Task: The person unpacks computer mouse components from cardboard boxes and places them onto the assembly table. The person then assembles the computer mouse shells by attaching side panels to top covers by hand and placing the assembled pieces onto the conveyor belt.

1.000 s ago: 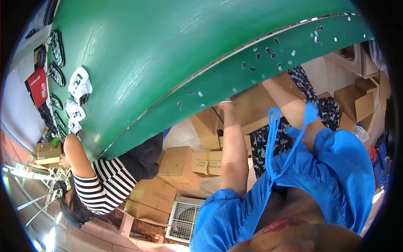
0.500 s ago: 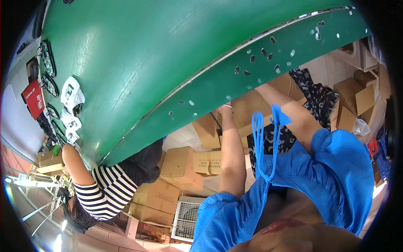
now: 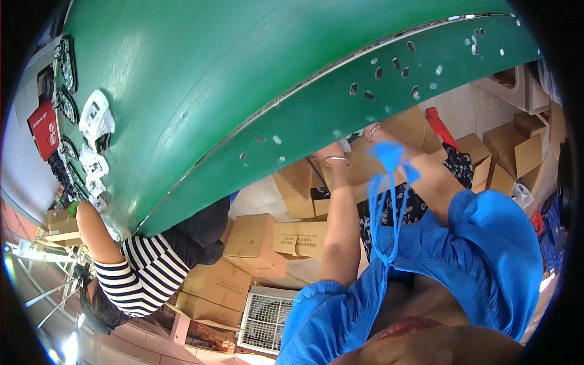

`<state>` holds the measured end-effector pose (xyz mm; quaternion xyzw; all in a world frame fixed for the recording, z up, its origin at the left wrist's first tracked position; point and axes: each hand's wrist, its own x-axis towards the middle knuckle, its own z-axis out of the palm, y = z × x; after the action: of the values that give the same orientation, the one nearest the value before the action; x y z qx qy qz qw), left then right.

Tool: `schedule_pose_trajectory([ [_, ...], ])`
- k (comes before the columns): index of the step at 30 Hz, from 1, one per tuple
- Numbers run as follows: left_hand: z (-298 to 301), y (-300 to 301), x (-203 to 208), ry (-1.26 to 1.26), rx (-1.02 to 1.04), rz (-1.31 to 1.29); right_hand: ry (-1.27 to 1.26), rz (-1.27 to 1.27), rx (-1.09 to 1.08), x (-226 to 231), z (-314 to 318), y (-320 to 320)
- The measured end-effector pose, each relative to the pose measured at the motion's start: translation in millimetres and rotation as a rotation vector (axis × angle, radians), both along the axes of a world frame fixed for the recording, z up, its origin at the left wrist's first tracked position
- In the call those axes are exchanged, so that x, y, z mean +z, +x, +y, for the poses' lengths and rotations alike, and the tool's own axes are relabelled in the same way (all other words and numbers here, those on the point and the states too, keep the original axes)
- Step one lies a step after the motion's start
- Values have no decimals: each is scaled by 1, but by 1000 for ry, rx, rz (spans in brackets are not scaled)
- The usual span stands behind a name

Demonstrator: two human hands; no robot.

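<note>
My left hand (image 3: 329,150) reaches below the front edge of the green table (image 3: 201,182), with a thin bracelet on its wrist. Beside it, also at the table's edge, is my right hand (image 3: 370,128), likewise with a bracelet. The table's front strip hides the fingers of both. Under the hands stands an open cardboard box (image 3: 298,188). Something small and whitish shows between the wrists, too small to name. Black cloth with a pale pattern (image 3: 460,167) lies beyond my right forearm.
A co-worker in a striped top (image 3: 155,267) leans at the table's left end. White plastic parts (image 3: 96,118) and patterned sandals (image 3: 67,64) line its left side. Closed cartons (image 3: 249,237), a white grille unit (image 3: 267,319) and open boxes (image 3: 505,146) stand around.
My right hand has shifted left, nearer my left hand. A red object now shows beyond my right forearm, where patterned cloth was. The whole view has tilted slightly.
</note>
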<state>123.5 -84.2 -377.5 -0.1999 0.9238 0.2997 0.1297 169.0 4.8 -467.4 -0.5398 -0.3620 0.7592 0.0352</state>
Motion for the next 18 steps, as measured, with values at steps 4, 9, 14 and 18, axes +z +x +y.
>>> schedule_pose_trajectory([
  [4, 14, -7, 7, 381, 240, 118, -151, -29, -133, 35, 5, -8],
  [9, 23, -22, 24, 534, 200, 84, -470, 78, -333, 60, 15, -24],
  [14, 15, -17, 32, 621, 296, -108, -475, 172, -399, 49, 9, 8],
  [18, 0, -19, 23, 692, 446, -30, -479, 204, -316, 53, -10, -5],
])
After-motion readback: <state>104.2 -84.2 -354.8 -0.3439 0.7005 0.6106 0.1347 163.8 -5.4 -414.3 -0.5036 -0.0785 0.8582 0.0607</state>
